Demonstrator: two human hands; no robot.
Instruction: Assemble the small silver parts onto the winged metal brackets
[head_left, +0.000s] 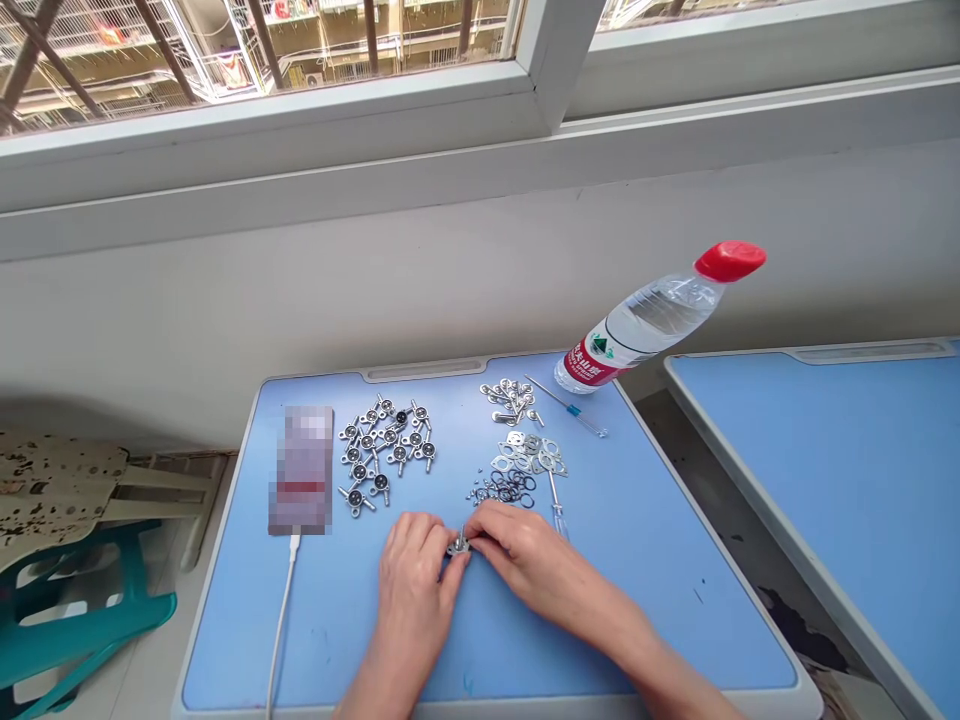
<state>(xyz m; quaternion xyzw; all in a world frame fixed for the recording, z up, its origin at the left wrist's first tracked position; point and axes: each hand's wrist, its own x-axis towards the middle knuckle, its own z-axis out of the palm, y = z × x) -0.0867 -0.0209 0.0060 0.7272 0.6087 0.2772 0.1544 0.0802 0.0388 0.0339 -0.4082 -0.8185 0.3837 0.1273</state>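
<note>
My left hand [411, 580] and my right hand [517, 550] meet at the middle of the blue desk [480, 640], both pinching a small metal assembly [459, 545]. Its shape is partly hidden by my fingers. Beyond them lie several dark-centred metal key-shaped parts [386, 445], a heap of small silver pieces [510, 400], flat silver plates [529, 455] and loose dark rings [506, 488]. A small screwdriver [556, 510] lies just beyond my right hand, and a blue-handled screwdriver [571, 415] lies near the far edge.
A blurred phone [301, 470] with a white cable [281, 630] lies at the desk's left. A water bottle with a red cap [652, 325] leans at the far edge. A second blue desk [810, 500] stands to the right, a teal stool [82, 620] to the left.
</note>
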